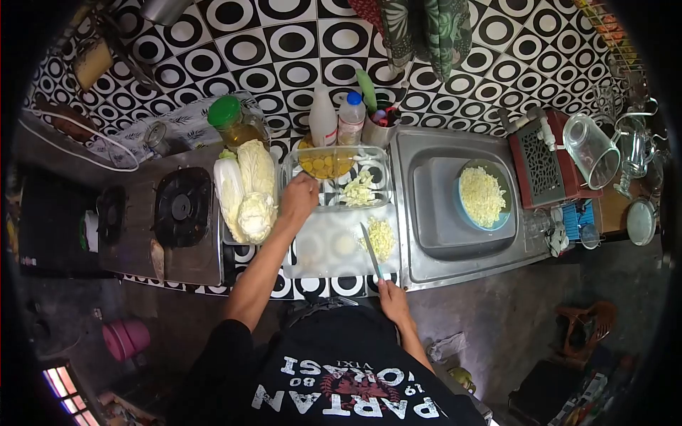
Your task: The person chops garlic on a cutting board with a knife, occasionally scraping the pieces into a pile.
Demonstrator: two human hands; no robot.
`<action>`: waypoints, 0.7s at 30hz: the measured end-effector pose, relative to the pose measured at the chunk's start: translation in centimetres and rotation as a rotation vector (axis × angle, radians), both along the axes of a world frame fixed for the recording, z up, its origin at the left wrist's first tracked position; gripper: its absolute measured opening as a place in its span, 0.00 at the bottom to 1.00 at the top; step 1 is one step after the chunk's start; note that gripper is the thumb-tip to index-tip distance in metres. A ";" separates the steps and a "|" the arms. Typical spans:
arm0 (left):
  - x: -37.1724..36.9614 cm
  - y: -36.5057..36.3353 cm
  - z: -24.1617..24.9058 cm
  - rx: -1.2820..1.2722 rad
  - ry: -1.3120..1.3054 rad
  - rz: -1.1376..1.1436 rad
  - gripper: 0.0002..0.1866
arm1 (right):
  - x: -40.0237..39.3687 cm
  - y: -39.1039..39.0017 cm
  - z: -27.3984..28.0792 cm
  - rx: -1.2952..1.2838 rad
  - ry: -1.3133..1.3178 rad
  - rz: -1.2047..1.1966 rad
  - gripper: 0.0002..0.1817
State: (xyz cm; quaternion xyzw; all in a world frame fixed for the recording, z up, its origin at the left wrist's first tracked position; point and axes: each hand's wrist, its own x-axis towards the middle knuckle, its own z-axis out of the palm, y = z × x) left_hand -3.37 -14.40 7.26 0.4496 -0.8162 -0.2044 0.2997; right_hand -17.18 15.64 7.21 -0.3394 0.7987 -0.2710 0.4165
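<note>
Left hand [302, 193] reaches into a clear container [380, 160]; right hand [393, 298] holds a knife [371, 245] at chopped cabbage [383, 239].

Wall tiles [293, 42], black and white, ringed circles. Floor [270, 312], dark grey. Window [62, 383], 1, bright, lower left; chair [584, 328], 1, brown, lower right.

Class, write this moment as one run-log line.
left hand: at clear container | right hand: holding knife | blade: at chopped cabbage, cutting board | bowl: chopped cabbage, sink side
</note>
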 end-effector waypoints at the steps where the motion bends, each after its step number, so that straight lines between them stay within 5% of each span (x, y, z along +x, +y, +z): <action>1: 0.1 0.8 -0.5 0.000 -0.004 -0.002 0.05 | 0.0 0.0 -0.2 0.008 0.019 0.013 0.26; 5: 1.2 6.8 -3.6 0.254 0.069 -0.158 0.04 | 0.2 -0.2 0.0 0.026 0.015 0.007 0.26; 8: 1.9 10.7 -4.2 0.449 0.038 -0.065 0.05 | 0.8 0.2 0.1 0.072 -0.007 -0.009 0.26; 21: 1.4 13.6 -4.8 0.386 -0.008 -0.048 0.10 | 2.8 0.5 -1.7 0.081 0.006 0.083 0.29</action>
